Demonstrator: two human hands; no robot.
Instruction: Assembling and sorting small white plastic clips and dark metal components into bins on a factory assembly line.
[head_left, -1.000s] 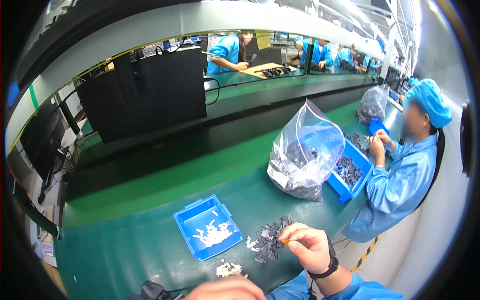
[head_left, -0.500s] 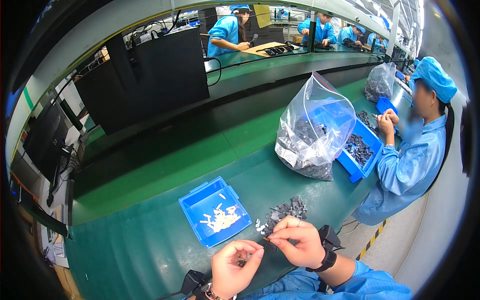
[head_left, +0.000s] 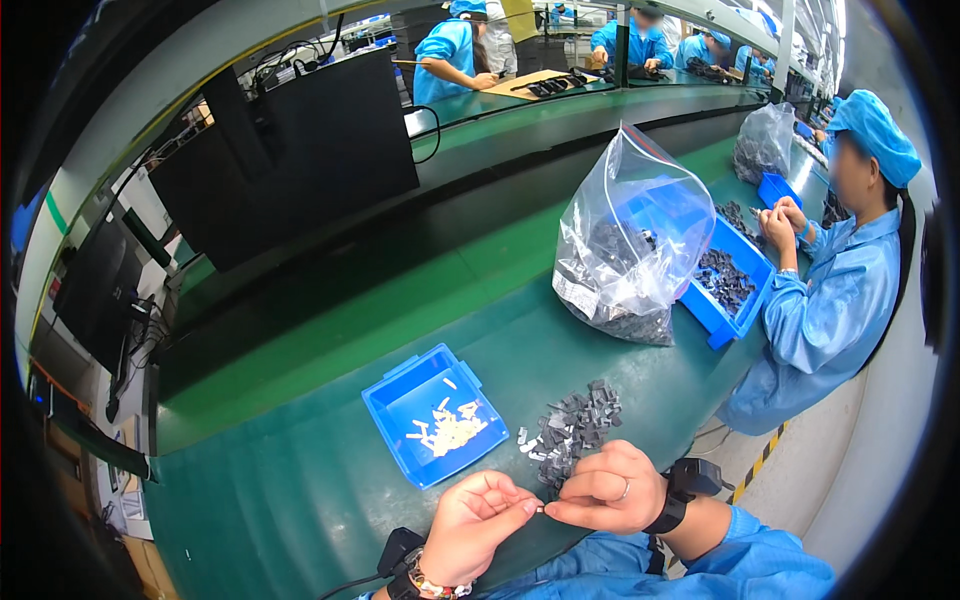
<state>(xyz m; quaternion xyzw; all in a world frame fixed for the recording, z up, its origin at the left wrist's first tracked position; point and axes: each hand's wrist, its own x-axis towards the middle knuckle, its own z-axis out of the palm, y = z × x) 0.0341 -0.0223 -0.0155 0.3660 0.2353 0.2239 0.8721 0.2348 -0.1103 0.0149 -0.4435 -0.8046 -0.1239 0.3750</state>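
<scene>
My left hand [head_left: 478,522] and my right hand [head_left: 612,488] meet fingertip to fingertip at the near edge of the green table. Between them shows the end of a small pale piece [head_left: 541,508], pinched by the left thumb and forefinger. My right thumb and fingers are closed right beside it; whatever they hold is hidden. Just beyond the right hand lies a loose pile of small black plastic parts [head_left: 578,425], with a few whitish bits [head_left: 527,440] at its left side. Farther left, a blue tray [head_left: 385,405] holds several small cream-coloured pieces [head_left: 450,430].
A large clear bag [head_left: 625,270] of dark parts stands beyond the pile, against a blue bin [head_left: 715,325] of black parts. At right a co-worker [head_left: 840,260] in blue handles something small. A black panel [head_left: 310,150] rises at the far left; more people work across the line.
My hands have come together, with the right fingertips now against the left. The brownish bit seen earlier at my right fingertips no longer shows; a pale end appears between the hands.
</scene>
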